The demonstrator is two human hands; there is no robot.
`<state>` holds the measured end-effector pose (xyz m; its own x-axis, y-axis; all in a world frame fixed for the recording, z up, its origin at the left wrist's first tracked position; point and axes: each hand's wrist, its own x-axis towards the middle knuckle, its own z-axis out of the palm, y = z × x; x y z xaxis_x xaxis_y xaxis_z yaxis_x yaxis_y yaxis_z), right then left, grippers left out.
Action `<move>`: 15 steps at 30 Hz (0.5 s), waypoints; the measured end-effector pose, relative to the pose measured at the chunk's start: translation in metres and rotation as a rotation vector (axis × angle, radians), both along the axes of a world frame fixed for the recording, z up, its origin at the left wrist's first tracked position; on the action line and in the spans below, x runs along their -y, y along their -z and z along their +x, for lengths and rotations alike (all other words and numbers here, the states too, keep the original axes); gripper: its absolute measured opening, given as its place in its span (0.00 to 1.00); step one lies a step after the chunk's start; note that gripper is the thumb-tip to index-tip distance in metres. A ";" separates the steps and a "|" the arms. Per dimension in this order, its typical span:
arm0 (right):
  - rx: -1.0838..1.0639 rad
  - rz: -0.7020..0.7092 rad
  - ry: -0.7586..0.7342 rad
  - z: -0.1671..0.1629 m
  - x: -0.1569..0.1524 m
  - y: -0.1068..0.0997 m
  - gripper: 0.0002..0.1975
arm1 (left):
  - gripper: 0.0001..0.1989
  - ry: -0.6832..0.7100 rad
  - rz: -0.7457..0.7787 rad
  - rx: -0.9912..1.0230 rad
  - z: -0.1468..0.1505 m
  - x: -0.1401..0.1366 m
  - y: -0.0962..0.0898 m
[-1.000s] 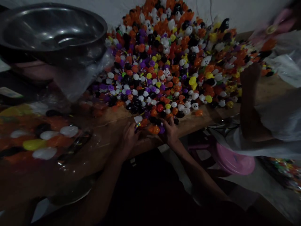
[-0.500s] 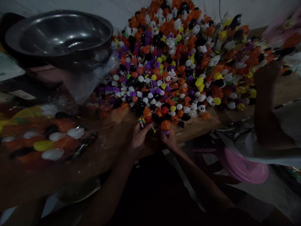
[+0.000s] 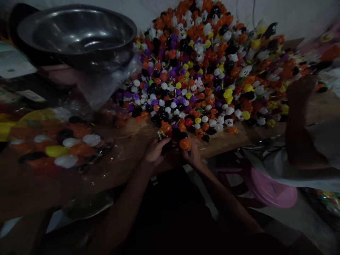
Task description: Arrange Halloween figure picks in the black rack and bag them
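At the table's front edge, my right hand (image 3: 194, 155) is closed round a small toy with a round orange head (image 3: 185, 143). My left hand (image 3: 154, 153) is beside it, fingers curled round small toys; a stick with multicoloured beads or candies (image 3: 160, 134) shows at its fingertips. Dark shapes between the two hands are too dim to name. Just beyond my fingers lies a big heap of small plastic-headed toys (image 3: 183, 101) in orange, white, black, purple and yellow, some shaped like ghosts and pumpkins.
A steel basin (image 3: 130, 33) stands back left, with clear plastic hanging beneath it. Clear bags of similar toys (image 3: 66, 150) lie on the left of the wooden table (image 3: 117, 168). At right, another person's arm (image 3: 300, 120) reaches to the heap, above a pink stool (image 3: 276, 189).
The view has shifted slightly, so the table things sit further right. The orange-headed toy has tipped toward my left hand, and the hands are a little closer to each other's work.
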<state>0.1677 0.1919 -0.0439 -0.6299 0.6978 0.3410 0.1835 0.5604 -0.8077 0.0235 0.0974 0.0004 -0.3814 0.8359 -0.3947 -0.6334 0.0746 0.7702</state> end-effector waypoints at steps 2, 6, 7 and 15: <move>0.002 -0.020 0.003 -0.001 0.002 0.000 0.21 | 0.18 -0.001 -0.013 0.019 -0.002 0.000 0.001; 0.009 -0.172 -0.057 -0.004 0.001 -0.001 0.12 | 0.16 0.004 -0.057 0.013 -0.006 -0.001 0.007; 0.002 -0.218 -0.080 -0.006 0.000 -0.001 0.11 | 0.16 0.002 -0.067 -0.005 -0.007 0.000 0.009; -0.021 -0.539 -0.180 -0.016 0.011 -0.014 0.09 | 0.29 0.035 -0.084 -0.470 0.014 -0.007 0.020</move>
